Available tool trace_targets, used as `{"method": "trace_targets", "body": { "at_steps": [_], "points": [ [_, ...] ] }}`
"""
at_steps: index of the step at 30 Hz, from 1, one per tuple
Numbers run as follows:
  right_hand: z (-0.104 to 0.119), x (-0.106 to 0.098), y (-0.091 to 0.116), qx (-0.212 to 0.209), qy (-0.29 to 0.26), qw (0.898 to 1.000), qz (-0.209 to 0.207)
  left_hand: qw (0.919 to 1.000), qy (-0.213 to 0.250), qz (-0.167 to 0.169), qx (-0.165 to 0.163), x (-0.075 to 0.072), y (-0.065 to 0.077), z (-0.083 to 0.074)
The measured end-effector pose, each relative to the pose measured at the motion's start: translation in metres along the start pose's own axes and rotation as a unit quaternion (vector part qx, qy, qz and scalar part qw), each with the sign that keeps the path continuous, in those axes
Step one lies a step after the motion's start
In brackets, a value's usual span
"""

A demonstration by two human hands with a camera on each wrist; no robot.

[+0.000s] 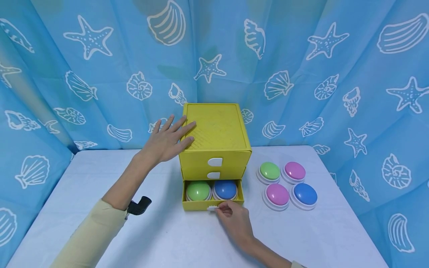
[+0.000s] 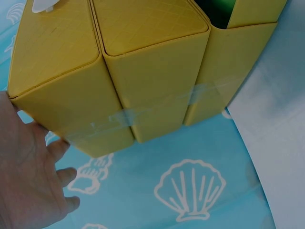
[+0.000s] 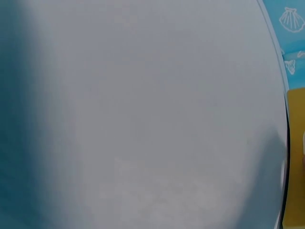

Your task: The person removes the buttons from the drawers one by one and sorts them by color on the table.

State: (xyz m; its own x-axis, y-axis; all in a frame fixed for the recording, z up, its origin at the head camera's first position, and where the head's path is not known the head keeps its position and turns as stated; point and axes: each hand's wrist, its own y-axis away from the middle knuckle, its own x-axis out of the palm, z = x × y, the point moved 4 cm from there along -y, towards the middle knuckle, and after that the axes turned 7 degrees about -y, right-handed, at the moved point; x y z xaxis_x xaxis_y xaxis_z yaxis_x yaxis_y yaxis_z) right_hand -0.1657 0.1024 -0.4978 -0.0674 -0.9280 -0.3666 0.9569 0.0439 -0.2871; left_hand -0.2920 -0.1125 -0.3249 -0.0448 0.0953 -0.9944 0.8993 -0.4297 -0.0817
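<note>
The white table (image 1: 157, 242) fills the foreground, a soft shadow on its left half. Over it, the right hand (image 1: 236, 223) pinches the small white handle (image 1: 212, 208) of the pulled-out bottom drawer (image 1: 197, 206), where a green dome (image 1: 197, 191) and a blue dome (image 1: 225, 189) sit side by side. To the right, four white-based domes (image 1: 277, 194) stand on the table: pink and blue nearer, green and pink farther. The yellow cabinet (image 1: 231, 163) stands toward the table's back; the left hand (image 1: 164, 143) lies, fingers spread, across its top's left edge. Beyond, a blue curtain (image 1: 231, 44) with white shells and starfish hangs behind and along both sides.
</note>
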Motion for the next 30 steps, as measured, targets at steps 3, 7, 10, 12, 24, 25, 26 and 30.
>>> {"method": "trace_targets", "body": {
  "at_steps": [3,7,10,12,24,25,26,30],
  "points": [
    [0.001,-0.001,0.004,-0.005,0.003,1.000,-0.001,1.0000,0.001,0.000,0.002,0.000,0.000,0.000],
    [0.001,-0.002,0.009,-0.009,0.012,1.000,-0.001,1.0000,0.001,-0.001,0.001,0.000,-0.001,0.000],
    [0.002,-0.003,0.012,-0.009,0.019,1.000,-0.001,1.0000,0.001,-0.001,-0.001,0.000,-0.001,0.000],
    [0.003,-0.003,0.015,-0.009,0.023,1.000,-0.002,1.0000,0.000,-0.001,-0.001,0.000,-0.001,-0.001],
    [0.003,-0.006,0.028,-0.005,0.023,1.000,0.001,1.0000,0.002,-0.006,0.003,0.000,0.000,-0.001],
    [0.003,-0.006,0.029,-0.005,0.022,1.000,0.002,1.0000,0.002,-0.007,0.004,0.000,0.000,-0.001],
    [0.003,-0.006,0.030,-0.005,0.022,1.000,0.004,1.0000,0.003,-0.007,0.004,0.000,0.000,-0.001],
    [0.003,-0.006,0.033,-0.004,0.022,1.000,0.008,1.0000,0.001,-0.006,0.003,0.000,0.000,0.000]
  ]
}}
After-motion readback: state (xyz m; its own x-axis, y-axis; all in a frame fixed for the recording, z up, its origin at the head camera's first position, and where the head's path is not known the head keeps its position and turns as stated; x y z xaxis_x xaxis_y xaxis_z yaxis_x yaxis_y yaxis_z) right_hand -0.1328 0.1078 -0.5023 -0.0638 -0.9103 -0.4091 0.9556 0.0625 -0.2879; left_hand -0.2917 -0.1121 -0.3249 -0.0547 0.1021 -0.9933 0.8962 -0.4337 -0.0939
